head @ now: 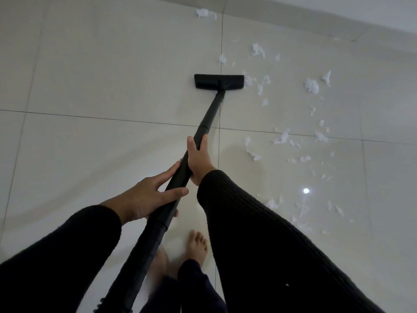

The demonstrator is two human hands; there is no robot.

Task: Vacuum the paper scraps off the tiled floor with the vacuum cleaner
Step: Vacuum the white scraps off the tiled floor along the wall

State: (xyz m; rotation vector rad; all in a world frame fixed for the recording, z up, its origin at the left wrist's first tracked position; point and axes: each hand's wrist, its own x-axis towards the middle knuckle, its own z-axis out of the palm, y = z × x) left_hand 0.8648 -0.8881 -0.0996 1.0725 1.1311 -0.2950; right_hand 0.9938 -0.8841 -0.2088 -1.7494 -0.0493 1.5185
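Both hands are on the vacuum wand [204,129]. The right hand [198,158] sits farther down the tube, fingers and thumb wrapped fully round it. The left hand [146,195] sits nearer the body, its fingers extended along the tube and its thumb laid across the top; this reads as a loose guiding hold, not a tight clasp.

The wand runs as one straight black line from the lower left of the view, up and slightly rightward, to the floor head [219,81]. The head lies flat on the tiled floor [101,86], its long side square across the wand.

The paper scraps [311,85] lie almost wholly to the right of the head and of the wand. The nearest pieces [248,80] are just beside the head's right end, possibly touching it. The scatter then runs in a loose band down the right side, towards the person's bare foot [198,246]. A few pieces lie beyond the head: one [222,59] just ahead of it, and a clump [204,13] well ahead near the wall base.

Assessment: the floor left of the head shows no scraps. The coming stroke therefore turns on a rightward swing of the head, which would be driven mainly by the right hand, the one nearer the head.

Most of the debris remains uncollected.
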